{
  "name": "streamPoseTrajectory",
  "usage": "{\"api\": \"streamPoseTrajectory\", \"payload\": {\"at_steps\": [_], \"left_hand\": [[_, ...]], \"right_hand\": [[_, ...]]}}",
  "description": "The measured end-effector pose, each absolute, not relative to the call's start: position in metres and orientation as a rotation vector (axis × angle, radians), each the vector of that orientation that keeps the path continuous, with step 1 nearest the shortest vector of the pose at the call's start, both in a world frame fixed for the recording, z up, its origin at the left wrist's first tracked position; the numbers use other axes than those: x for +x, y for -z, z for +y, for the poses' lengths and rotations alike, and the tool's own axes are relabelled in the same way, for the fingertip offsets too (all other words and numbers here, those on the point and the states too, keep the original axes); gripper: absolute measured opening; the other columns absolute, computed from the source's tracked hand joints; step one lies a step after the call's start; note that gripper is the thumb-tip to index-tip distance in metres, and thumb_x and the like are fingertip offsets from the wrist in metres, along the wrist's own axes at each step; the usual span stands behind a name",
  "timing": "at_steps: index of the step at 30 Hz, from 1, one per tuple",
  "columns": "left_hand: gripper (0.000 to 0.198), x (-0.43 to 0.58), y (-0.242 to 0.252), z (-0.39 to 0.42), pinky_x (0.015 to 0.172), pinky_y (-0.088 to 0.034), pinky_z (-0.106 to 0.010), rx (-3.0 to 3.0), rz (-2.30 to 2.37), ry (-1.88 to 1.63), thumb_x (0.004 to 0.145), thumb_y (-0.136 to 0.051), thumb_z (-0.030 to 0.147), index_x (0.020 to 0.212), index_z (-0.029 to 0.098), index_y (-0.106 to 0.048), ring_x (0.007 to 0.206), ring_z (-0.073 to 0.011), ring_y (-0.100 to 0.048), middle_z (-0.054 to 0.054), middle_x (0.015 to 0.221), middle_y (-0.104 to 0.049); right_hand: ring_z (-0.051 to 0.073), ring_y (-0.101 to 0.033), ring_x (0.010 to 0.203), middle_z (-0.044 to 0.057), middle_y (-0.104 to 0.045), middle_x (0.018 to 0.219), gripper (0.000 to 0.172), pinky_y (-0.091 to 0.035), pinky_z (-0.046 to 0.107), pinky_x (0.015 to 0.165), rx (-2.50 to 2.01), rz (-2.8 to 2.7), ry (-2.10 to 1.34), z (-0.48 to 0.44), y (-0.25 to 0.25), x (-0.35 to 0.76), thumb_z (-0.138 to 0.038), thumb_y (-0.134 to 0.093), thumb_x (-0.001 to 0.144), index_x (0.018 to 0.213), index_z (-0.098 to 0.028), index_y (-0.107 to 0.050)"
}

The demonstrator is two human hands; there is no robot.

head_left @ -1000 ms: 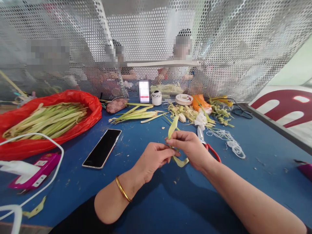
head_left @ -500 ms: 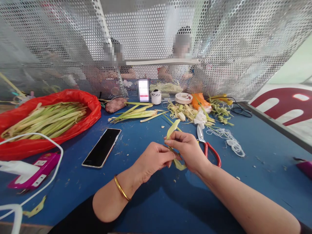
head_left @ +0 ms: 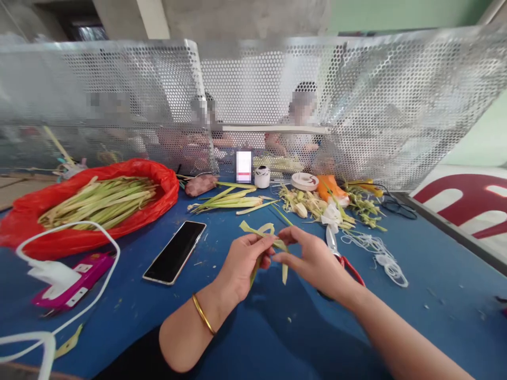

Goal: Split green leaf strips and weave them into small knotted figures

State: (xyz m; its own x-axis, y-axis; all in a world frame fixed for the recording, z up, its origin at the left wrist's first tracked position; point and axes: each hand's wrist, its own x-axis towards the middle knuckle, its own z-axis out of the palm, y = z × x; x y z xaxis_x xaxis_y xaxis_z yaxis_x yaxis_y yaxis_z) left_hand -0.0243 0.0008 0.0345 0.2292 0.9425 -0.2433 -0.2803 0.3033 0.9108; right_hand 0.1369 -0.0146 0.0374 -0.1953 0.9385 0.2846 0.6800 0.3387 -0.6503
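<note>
My left hand [head_left: 247,261] pinches pale green leaf strips [head_left: 256,230] between thumb and fingers; they are folded across one another. One end sticks up toward the upper left, and another end [head_left: 284,274] hangs down on the right. My right hand [head_left: 312,258] is close beside, thumb and forefinger apart around the strips' right side, without a visible pinch. Its other fingers are partly hidden. Under my right forearm lie red-handled scissors [head_left: 352,270], their handles partly covered. Beyond the hands, long green stalks [head_left: 229,200] rest in a loose bunch.
At left are a red bag [head_left: 168,192] of leaf strips, a purple power strip [head_left: 93,266] with a white cable, and a phone [head_left: 175,253]. Scraps [head_left: 301,205], a tape roll [head_left: 304,181] and white string [head_left: 390,266] lie right. People sit behind a perforated metal screen [head_left: 253,63].
My right hand's fingers have come off their pinch and spread. The leaf strip now lies folded across at my left fingers. The camera has tilted up, showing more wall.
</note>
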Motion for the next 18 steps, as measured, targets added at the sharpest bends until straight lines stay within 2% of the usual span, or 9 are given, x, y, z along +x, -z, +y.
{"api": "streamPoseTrajectory", "payload": {"at_steps": [3, 7, 11, 15, 18], "left_hand": [[0.024, -0.023, -0.031, 0.002, 0.042, -0.034, -0.018, 0.851, 0.988, -1.056, 0.067, -0.075, 0.034, 0.065, 0.012, -0.064, 0.043, -0.0047, -0.045, 0.002, 0.056, -0.056], [0.023, -0.023, -0.027, 0.005, 0.046, -0.037, -0.018, 0.873, 1.038, -1.145, 0.068, -0.074, 0.035, 0.073, 0.012, -0.069, 0.046, -0.0061, -0.049, 0.000, 0.059, -0.060], [0.020, -0.022, -0.025, 0.005, 0.047, -0.038, -0.018, 0.931, 1.066, -1.217, 0.069, -0.072, 0.031, 0.070, 0.012, -0.070, 0.049, -0.0074, -0.051, -0.001, 0.058, -0.060], [0.022, -0.022, -0.028, 0.007, 0.045, -0.037, -0.019, 0.949, 1.072, -1.234, 0.069, -0.071, 0.034, 0.073, 0.012, -0.071, 0.052, -0.0100, -0.056, -0.002, 0.062, -0.062], [0.023, -0.024, -0.029, 0.009, 0.044, -0.036, -0.019, 0.971, 1.097, -1.244, 0.068, -0.072, 0.036, 0.070, 0.012, -0.071, 0.052, -0.0097, -0.055, -0.002, 0.061, -0.062]], "right_hand": [[0.019, -0.060, 0.075, 0.004, -0.066, 0.085, 0.011, -0.038, 0.027, 0.065, -1.457, -2.137, -0.214, -0.017, -0.028, 0.130, -0.031, -0.053, 0.089, 0.091, -0.021, -0.056], [0.016, -0.051, 0.055, 0.001, -0.058, 0.066, 0.028, -0.027, 0.026, 0.052, -1.541, -2.155, -0.132, -0.022, -0.023, 0.125, -0.033, -0.035, 0.096, 0.074, -0.021, -0.048], [0.013, -0.042, 0.051, -0.002, -0.048, 0.056, 0.038, -0.026, 0.025, 0.051, -1.485, -2.041, -0.395, -0.029, -0.025, 0.118, -0.040, -0.033, 0.096, 0.063, -0.022, -0.042], [0.012, -0.041, 0.053, -0.003, -0.044, 0.055, 0.044, -0.029, 0.023, 0.051, -1.440, -1.860, -0.783, -0.027, -0.025, 0.117, -0.046, -0.031, 0.096, 0.064, -0.021, -0.048], [0.012, -0.040, 0.053, -0.004, -0.043, 0.055, 0.044, -0.030, 0.024, 0.053, -1.466, -1.868, -0.880, -0.025, -0.025, 0.118, -0.046, -0.032, 0.095, 0.062, -0.020, -0.047]]}}
